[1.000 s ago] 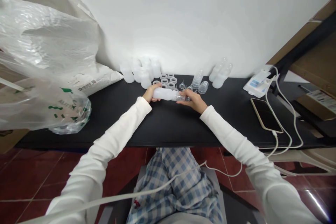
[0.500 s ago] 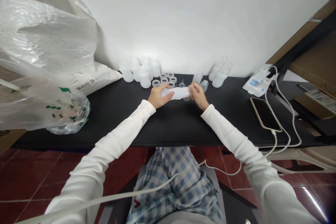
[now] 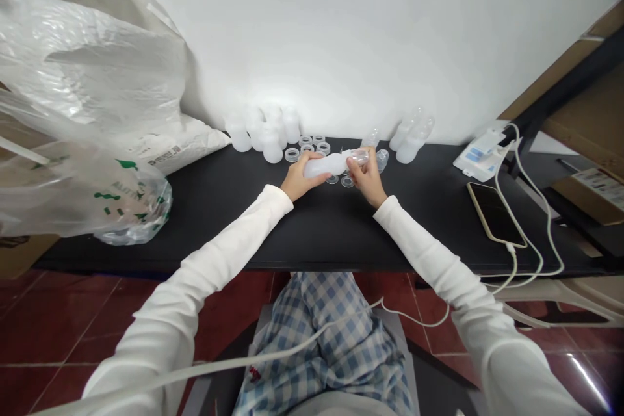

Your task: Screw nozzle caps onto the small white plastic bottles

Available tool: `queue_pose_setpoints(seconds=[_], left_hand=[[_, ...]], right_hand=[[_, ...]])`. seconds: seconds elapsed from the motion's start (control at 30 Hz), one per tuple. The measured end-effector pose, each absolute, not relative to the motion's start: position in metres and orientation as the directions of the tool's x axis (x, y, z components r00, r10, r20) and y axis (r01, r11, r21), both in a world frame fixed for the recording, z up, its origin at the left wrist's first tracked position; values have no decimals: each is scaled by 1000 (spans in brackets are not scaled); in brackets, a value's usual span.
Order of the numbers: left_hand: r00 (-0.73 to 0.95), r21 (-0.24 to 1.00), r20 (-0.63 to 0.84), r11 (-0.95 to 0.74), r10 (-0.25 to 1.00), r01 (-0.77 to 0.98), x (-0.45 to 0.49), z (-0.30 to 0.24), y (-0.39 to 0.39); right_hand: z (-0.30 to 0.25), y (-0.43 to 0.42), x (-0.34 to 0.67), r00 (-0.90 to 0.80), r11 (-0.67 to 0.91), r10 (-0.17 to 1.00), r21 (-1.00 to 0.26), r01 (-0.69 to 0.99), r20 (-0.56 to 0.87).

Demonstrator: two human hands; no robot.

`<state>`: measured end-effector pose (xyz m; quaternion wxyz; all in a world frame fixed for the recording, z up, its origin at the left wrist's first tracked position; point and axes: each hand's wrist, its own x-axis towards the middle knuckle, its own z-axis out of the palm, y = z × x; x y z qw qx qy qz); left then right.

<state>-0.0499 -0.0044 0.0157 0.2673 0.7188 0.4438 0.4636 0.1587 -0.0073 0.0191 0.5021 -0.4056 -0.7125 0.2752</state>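
Note:
A translucent white plastic bottle (image 3: 325, 165) lies on its side just above the black table (image 3: 312, 227), neck pointing right. My left hand (image 3: 298, 180) is wrapped round its base end. My right hand (image 3: 366, 177) is closed on the bottle's neck end, where a clear cap piece (image 3: 359, 155) sits; I cannot make out exactly how its fingers hold it. Small clear rings (image 3: 340, 180) lie on the table right below the bottle.
Several more white bottles (image 3: 263, 132), ring collars (image 3: 306, 146) and clear caps (image 3: 410, 136) stand along the wall. Big plastic bags (image 3: 82, 130) fill the left. A phone (image 3: 496, 222) on a white cable and a white box (image 3: 480, 153) lie at the right.
The bottle has been lifted slightly and shifted right, its neck end tipped up. Both hands moved with it; my left hand went from touching the base to gripping it.

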Motion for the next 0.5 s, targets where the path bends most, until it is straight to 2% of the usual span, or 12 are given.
queue_pose_setpoints(seconds=[0.1, 0.23, 0.37, 0.5], left_hand=[[236, 730, 459, -514, 857, 450, -48, 13, -5], [258, 597, 585, -624, 769, 504, -47, 12, -5], [373, 434, 667, -743, 645, 509, -51, 4, 2], [545, 272, 701, -879, 460, 392, -43, -9, 5]], right_hand=[[21, -6, 161, -47, 450, 891, -866, 218, 451], [20, -2, 162, -79, 428, 904, -882, 196, 420], [18, 0, 160, -116, 522, 852, -810, 268, 511], [23, -3, 169, -135, 612, 777, -687, 392, 615]])
